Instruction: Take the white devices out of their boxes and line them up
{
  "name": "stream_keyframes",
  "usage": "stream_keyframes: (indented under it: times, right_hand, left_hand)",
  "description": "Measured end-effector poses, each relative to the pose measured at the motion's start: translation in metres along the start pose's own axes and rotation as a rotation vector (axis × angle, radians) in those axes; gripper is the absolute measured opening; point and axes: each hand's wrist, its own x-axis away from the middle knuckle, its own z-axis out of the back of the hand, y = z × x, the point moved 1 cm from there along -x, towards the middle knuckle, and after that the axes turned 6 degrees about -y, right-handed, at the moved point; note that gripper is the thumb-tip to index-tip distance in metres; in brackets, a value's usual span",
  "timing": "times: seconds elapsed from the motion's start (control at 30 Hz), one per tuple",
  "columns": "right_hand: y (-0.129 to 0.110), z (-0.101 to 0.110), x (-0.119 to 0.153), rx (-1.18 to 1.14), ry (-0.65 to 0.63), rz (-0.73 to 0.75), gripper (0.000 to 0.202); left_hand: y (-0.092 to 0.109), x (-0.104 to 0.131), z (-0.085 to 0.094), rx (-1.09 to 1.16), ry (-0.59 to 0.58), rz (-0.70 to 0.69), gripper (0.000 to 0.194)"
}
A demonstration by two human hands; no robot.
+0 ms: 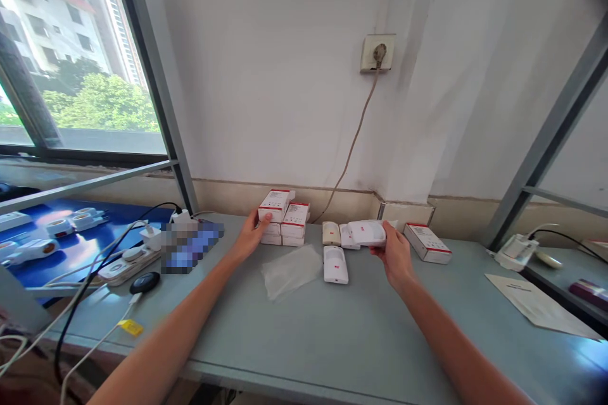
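Note:
My left hand (254, 234) grips the left side of a small white-and-red cardboard box (274, 200), which sits on top of a stack of similar boxes (295, 220). In my right hand (393, 249) is a white motion sensor (368, 232) with a red logo, held sideways just above the table. Beside it, two more sensors stand side by side: a cream one (331, 233) and a white one (348, 237), partly covered by the held one. Nearer to me lies another white sensor (335, 265). A clear plastic bag (291, 272) rests flat in front of the boxes.
Another white-and-red box (426, 243) lies right of my right hand. A power strip (128, 266), a black oval device (145, 282) and cables occupy the left end. Paper (536, 304) and a white adapter (517, 252) are at right. A cord hangs from the wall socket (378, 54).

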Motion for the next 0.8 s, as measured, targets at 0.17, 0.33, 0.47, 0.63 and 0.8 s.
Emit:
stream_keyframes:
  times: [0.17, 0.33, 0.47, 0.63, 0.8]
  right_hand:
    - [0.0, 0.0, 0.0, -0.011, 0.003, 0.008, 0.03]
    - [0.0, 0.0, -0.001, -0.007, 0.016, 0.018, 0.035]
    - [-0.002, -0.006, 0.004, -0.003, -0.035, 0.069, 0.04]
    - [-0.002, -0.02, 0.02, 0.021, -0.188, 0.103, 0.046]
    - [0.001, -0.029, 0.033, 0.008, -0.409, 0.087, 0.056]
  left_hand:
    - [-0.003, 0.002, -0.001, -0.004, 0.026, -0.011, 0.072]
    - [0.015, 0.009, 0.004, -0.21, 0.321, -0.113, 0.069]
    - [0.051, 0.022, 0.004, -0.504, 0.533, -0.523, 0.054]
    - [0.092, 0.038, -0.028, -0.576, 0.179, -0.869, 0.048]
    - [0.113, 0.045, -0.083, -0.649, -0.201, -0.872, 0.064]
